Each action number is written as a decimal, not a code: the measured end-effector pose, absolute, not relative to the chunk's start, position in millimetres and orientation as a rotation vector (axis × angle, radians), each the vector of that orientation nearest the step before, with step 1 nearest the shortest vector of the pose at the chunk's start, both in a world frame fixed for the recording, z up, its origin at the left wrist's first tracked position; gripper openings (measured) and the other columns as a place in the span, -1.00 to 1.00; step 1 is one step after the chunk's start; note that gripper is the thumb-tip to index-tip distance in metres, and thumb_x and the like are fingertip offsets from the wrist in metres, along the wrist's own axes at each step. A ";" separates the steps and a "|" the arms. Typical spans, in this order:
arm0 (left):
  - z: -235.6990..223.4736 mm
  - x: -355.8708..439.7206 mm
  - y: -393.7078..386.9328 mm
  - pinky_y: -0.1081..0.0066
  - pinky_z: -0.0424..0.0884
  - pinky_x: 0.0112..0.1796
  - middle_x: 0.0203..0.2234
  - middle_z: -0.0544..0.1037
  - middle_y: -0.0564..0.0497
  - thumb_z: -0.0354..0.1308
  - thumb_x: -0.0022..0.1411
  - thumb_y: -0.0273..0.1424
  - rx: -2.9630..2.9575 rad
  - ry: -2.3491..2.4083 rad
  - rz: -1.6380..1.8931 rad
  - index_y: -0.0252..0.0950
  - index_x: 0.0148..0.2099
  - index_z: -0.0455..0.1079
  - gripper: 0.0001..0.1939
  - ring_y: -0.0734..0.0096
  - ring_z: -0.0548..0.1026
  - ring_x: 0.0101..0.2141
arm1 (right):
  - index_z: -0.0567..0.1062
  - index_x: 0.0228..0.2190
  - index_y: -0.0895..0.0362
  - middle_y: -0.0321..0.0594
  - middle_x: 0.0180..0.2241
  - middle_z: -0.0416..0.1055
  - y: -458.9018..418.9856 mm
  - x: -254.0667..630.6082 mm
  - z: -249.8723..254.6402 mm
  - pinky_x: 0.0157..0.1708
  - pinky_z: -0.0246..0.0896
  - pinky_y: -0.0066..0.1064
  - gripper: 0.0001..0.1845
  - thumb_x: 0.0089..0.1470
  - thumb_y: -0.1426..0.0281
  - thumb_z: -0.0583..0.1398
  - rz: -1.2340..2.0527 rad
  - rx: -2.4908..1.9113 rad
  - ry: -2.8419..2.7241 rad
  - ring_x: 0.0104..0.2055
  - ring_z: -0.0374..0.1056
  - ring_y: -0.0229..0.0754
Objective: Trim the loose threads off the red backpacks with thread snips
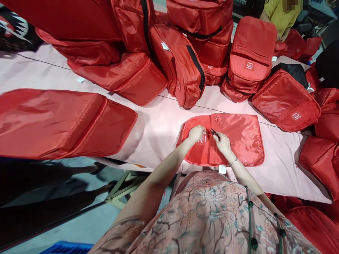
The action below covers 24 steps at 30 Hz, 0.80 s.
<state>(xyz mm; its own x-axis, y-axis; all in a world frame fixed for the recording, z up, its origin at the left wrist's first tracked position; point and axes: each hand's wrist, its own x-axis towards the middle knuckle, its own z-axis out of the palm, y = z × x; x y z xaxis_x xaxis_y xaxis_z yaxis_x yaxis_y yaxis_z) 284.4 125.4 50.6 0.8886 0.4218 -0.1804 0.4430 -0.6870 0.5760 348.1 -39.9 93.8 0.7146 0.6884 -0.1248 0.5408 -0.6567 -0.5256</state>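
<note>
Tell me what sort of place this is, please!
It's probably a bag-making workshop. Shiny red fabric bags crowd a long table covered in pale pink cloth, and the right hand holds small, dark, pointed snips over a flat red fabric piece.

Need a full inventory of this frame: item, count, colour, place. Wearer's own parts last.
Flat bag: 1, red, under the hands
Snips: 1, dark, in right hand
Near tag: 1, white, flat bag's near edge
Long bag: 1, red, left
Other bags: many, overlapping, red, far side and right
Table cover: 1, pale pink, across
Patterned item: 1, black/white/red, top left
Black item: 1, right, partly hidden
Co-worker: 1, yellow top, top right
Wooden frame: 1, tan, below table
Blue item: 1, bottom left
Left hand: 1, on flat bag
Right hand: 1, bracelet at wrist
</note>
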 end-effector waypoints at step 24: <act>52.5 281.1 117.6 0.47 0.12 -0.54 -0.51 0.47 -0.05 -0.05 0.14 -0.41 2.345 0.689 0.019 -0.32 -0.46 0.33 -0.80 0.47 0.35 -0.53 | 0.32 -0.15 0.09 -0.17 -0.29 0.48 -34.7 336.5 83.5 -0.33 0.10 -0.45 -0.67 0.24 0.15 -0.07 0.394 -2.745 -1.193 -0.24 0.40 -0.16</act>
